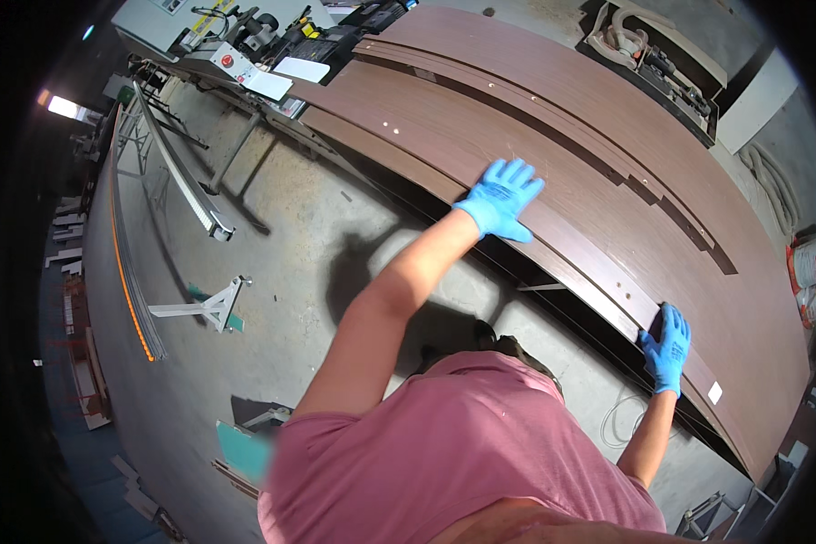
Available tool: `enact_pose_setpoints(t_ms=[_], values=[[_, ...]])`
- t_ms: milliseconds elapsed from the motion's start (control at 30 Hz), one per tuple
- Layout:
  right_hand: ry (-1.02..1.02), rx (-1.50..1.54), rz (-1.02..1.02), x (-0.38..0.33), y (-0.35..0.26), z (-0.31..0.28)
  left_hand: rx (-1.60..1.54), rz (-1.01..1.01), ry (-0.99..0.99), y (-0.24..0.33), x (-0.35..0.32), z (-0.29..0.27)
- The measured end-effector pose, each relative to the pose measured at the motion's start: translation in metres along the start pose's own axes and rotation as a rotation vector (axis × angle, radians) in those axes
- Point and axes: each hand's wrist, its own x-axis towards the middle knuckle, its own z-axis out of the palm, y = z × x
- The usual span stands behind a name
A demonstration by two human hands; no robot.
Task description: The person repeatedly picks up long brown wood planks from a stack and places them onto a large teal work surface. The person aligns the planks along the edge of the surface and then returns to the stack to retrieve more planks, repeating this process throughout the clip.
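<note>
A concrete workshop floor [272,254] lay below a bench stacked with long brown wood-grain panels [553,136]. The left hand [501,198], in a blue glove, was spread flat on the front panel [578,240] near its near edge, apparently steadying it. The right hand [666,349], also gloved, curled its fingers over that panel's near edge further along, gripping it. Machines [245,45] stood at the far left corner.
</note>
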Motion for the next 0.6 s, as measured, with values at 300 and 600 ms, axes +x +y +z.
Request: enact_pose_setpoints(t_ms=[300,600], values=[[0.1,0.053,0.431,-0.091,0.111,0.002,0.081,0.068,-0.094,0.005,0.001,0.001],[0.724,1.419,1.298,-0.137,0.095,0.04,0.069,0.218,-0.022,0.09,-0.02,0.018]])
